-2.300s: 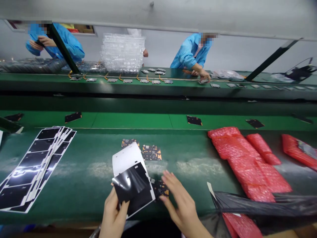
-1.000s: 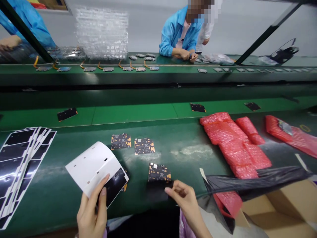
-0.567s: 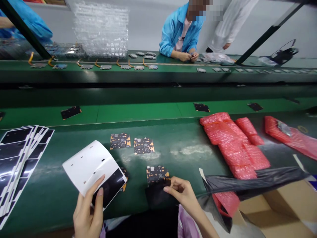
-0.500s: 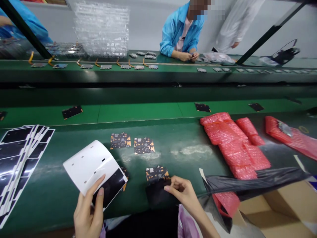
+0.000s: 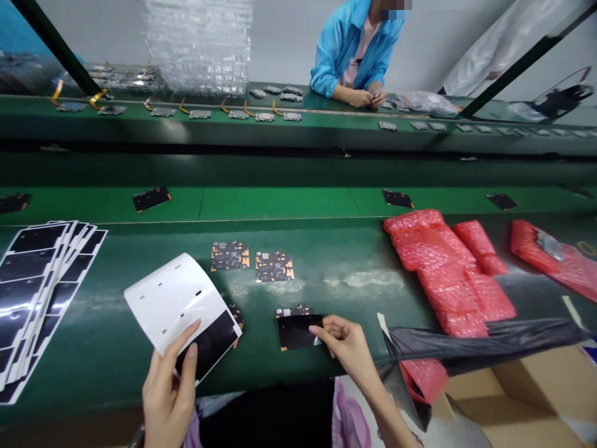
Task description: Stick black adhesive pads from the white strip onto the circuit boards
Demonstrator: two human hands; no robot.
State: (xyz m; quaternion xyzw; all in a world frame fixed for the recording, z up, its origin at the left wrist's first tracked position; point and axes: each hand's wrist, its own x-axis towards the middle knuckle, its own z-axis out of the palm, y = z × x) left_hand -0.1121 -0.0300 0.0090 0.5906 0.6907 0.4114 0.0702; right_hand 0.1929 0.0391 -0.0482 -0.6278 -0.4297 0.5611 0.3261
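My left hand (image 5: 175,379) pinches a curled white sheet (image 5: 180,298) with a black film panel at its lower end; a circuit board (image 5: 237,317) is partly hidden behind it. Between the thumb and fingers of my right hand (image 5: 333,336) is the right edge of a black film piece (image 5: 298,331). That film lies over most of a circuit board (image 5: 295,310), whose top edge shows. Two uncovered boards, one on the left (image 5: 230,256) and one on the right (image 5: 274,266), rest farther back on the green table.
Stacked film sheets (image 5: 32,274) lie at left, red bubble-wrap packs (image 5: 448,274) at right, above a black bag (image 5: 485,339) and cardboard box (image 5: 536,392). Black-covered boards (image 5: 152,198) sit on the green belt (image 5: 275,203). Across it, a person in blue (image 5: 357,56) handles something small.
My right hand has moved the black film up onto the board, covering most of it. The belt's boards have shifted slightly right in view, and the whole view has tilted a little.
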